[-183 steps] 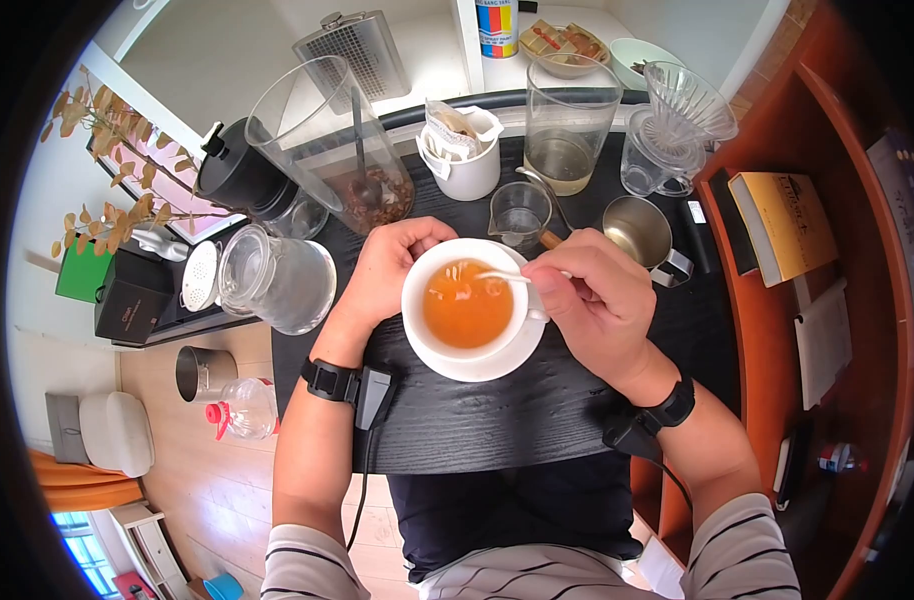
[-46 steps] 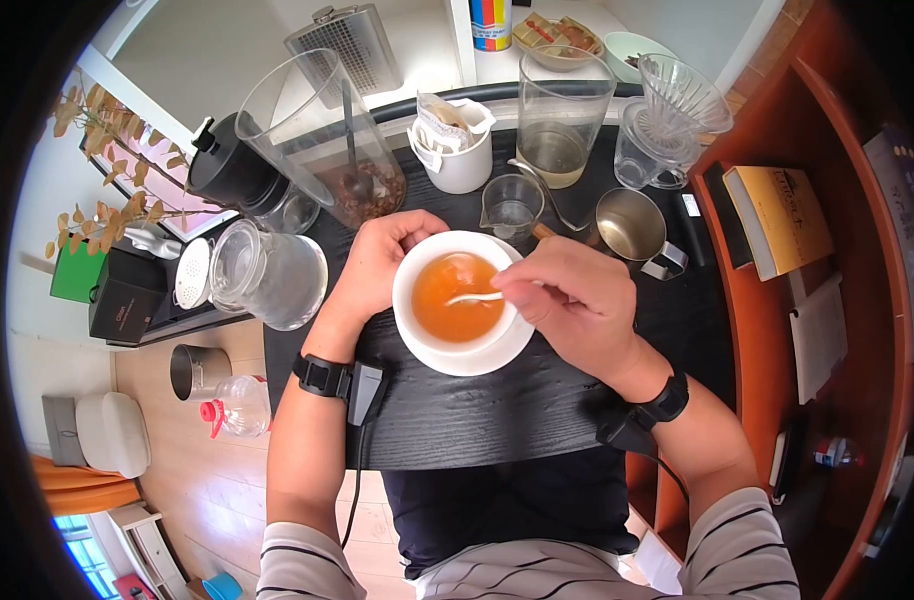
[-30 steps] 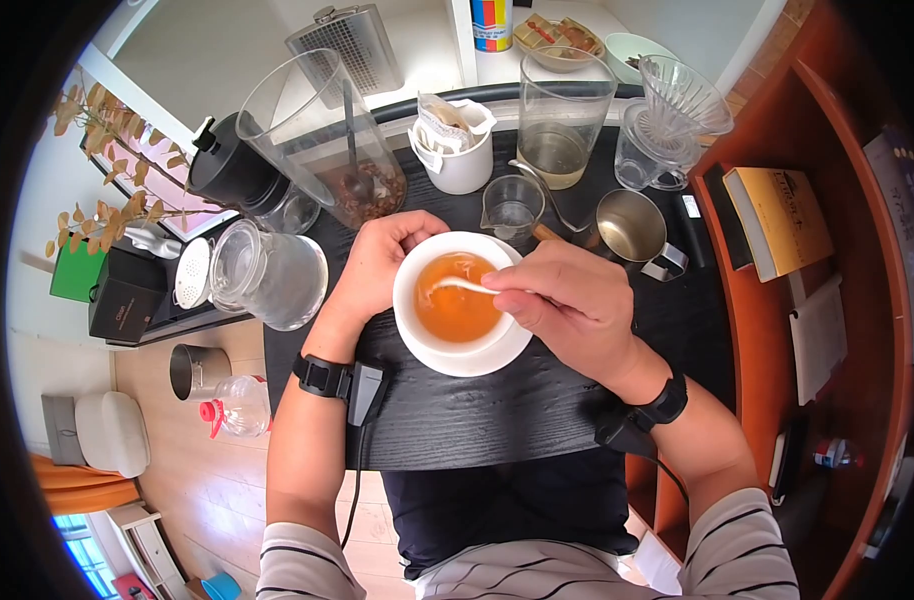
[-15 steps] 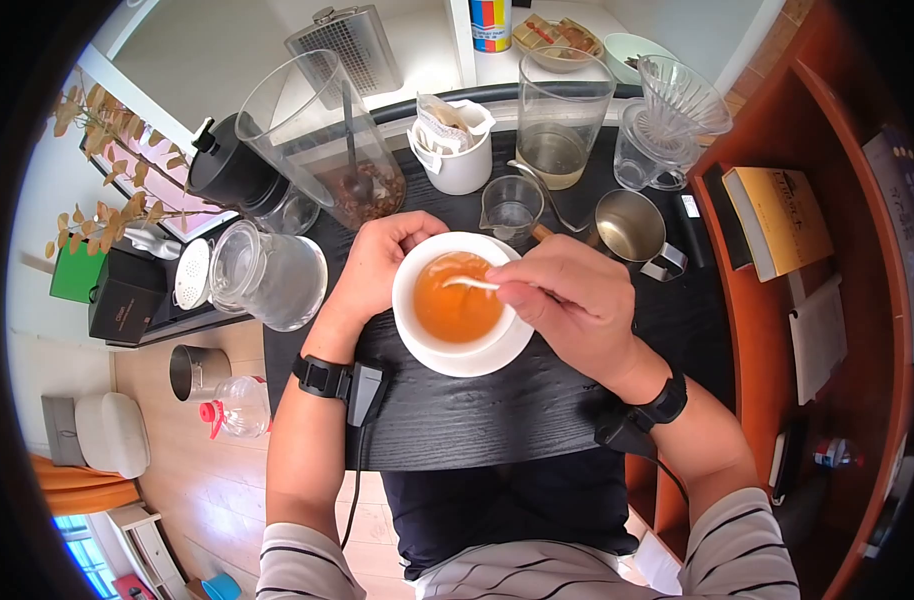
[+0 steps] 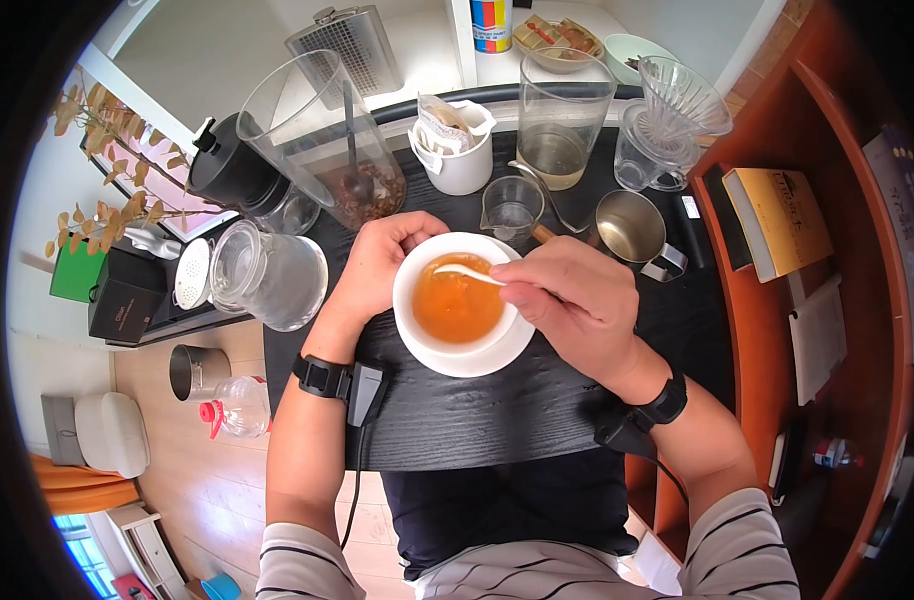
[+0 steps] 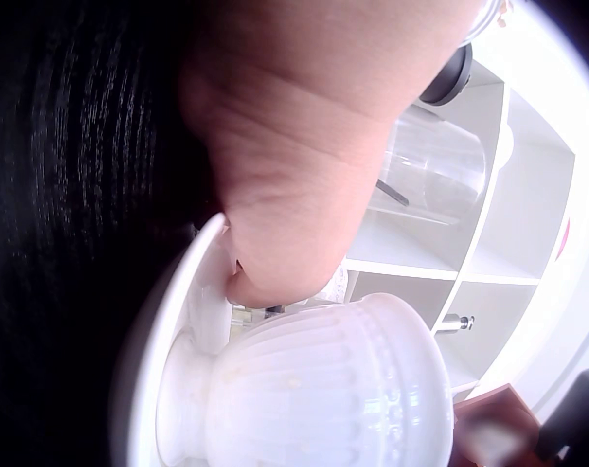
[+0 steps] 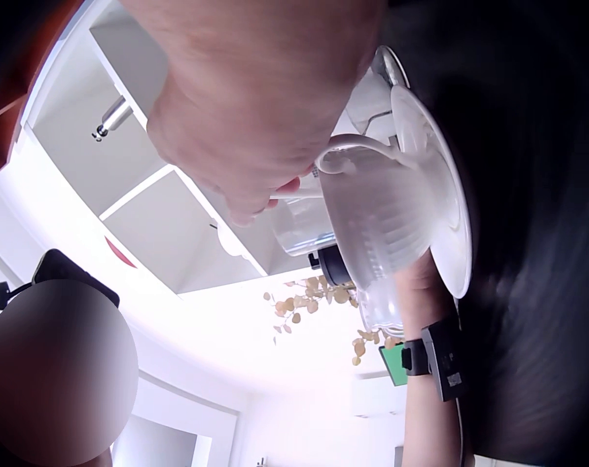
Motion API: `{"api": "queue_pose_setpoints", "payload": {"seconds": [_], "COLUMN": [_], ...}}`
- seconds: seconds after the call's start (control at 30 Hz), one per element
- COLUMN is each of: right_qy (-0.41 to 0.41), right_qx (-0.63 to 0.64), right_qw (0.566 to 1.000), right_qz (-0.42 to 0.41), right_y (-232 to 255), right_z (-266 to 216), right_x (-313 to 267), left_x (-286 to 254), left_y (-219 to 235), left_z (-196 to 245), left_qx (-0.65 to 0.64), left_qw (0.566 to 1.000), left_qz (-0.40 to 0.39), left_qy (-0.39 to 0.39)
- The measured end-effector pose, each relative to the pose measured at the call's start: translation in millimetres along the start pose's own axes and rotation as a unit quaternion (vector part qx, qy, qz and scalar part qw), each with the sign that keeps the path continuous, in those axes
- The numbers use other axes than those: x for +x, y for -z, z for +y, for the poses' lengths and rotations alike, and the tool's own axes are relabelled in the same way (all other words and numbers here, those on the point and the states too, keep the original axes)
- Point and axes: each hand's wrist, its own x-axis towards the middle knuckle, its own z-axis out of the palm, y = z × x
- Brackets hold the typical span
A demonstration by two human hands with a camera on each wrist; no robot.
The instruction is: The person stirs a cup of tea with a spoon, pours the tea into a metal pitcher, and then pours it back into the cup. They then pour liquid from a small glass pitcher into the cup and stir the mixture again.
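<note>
A white cup (image 5: 404, 300) of amber liquid stands on a white saucer (image 5: 477, 368) on the black table. In the head view my right hand (image 5: 577, 295) pinches a white spoon (image 5: 469, 271) between thumb and fingers. The spoon slants over the cup's right rim, its front end at the liquid. On the cup's left side, my left hand (image 5: 374, 262) holds the saucer's edge. The left wrist view shows a digit (image 6: 275, 268) over the saucer's rim close to the fluted cup (image 6: 323, 389); the other fingers are mostly hidden. The cup's handle (image 7: 357, 146) shows below my right hand.
Behind the cup stand a small glass pitcher (image 5: 512, 212), a white mug (image 5: 464, 168) with a drip bag, and a tall glass (image 5: 567, 120). A metal cup (image 5: 629, 228) is at right. At left are a glass jar (image 5: 277, 280) and a tall clear container (image 5: 312, 140).
The spoon has moved about inside the cup, its visible end shifting from the lower middle towards the far side. My left hand stays at the saucer; the right hand shifts only slightly.
</note>
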Motion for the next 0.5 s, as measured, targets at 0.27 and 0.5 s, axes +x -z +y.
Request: {"api": "queue_pose_setpoints", "payload": {"seconds": [0.27,0.5], "right_qy": [-0.042,0.006], "right_qx": [0.007,-0.021], "right_qw": [0.999,1.000], "right_qz": [-0.021,0.009], "right_y": [6.3,0.3], "right_z": [-4.7,-2.8], "right_x": [-3.0,1.7], "left_x": [-0.7,-0.2], "left_y": [5.7,5.8], "left_z": [1.7,0.4], "left_qx": [0.015,0.012], "left_qw": [0.998,0.999], "left_qz": [-0.032,-0.032], "left_qy": [0.048,0.042]}}
